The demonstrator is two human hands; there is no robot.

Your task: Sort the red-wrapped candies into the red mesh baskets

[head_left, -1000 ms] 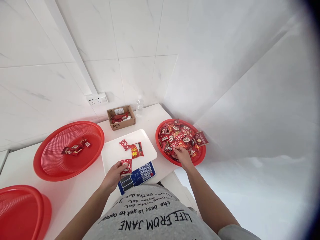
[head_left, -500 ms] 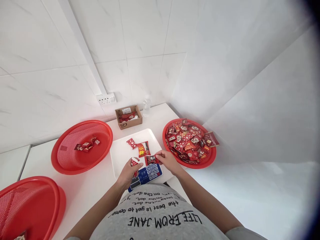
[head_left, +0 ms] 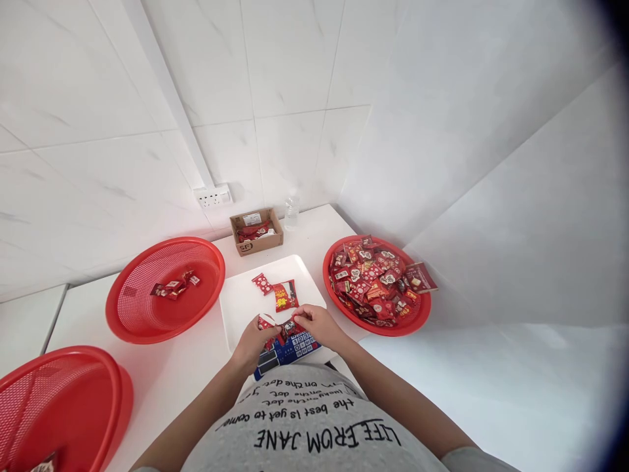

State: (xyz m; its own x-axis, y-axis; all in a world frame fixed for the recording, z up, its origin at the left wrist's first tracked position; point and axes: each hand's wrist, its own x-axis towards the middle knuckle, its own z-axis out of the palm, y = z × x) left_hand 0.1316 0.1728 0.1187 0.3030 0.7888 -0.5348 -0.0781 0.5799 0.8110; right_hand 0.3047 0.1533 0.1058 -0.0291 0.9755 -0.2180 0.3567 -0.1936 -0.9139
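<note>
My left hand (head_left: 249, 345) is closed on a red-and-white snack packet (head_left: 266, 322), partly hidden by the fingers. Its thumb also meets a dark red snack packet (head_left: 287, 329), which my right hand (head_left: 320, 326) pinches by the far end. Both hands hover over the front of a white weighing scale (head_left: 236, 295), above its blue keypad (head_left: 280, 357). On the scale's tray lie a red dotted packet (head_left: 262, 283) and a larger red-and-yellow packet (head_left: 285, 296).
To the right stands a red basket (head_left: 328, 288) heaped with red packets. A red basket (head_left: 118, 311) with several small packets is at left, another red basket (head_left: 115, 393) nearer me. A cardboard box (head_left: 260, 244) and a clear plastic bottle (head_left: 291, 215) stand behind the scale.
My right hand has moved left, bringing the dark red packet against my left hand's thumb. The packets on the scale's tray lie as before. The view has shifted slightly.
</note>
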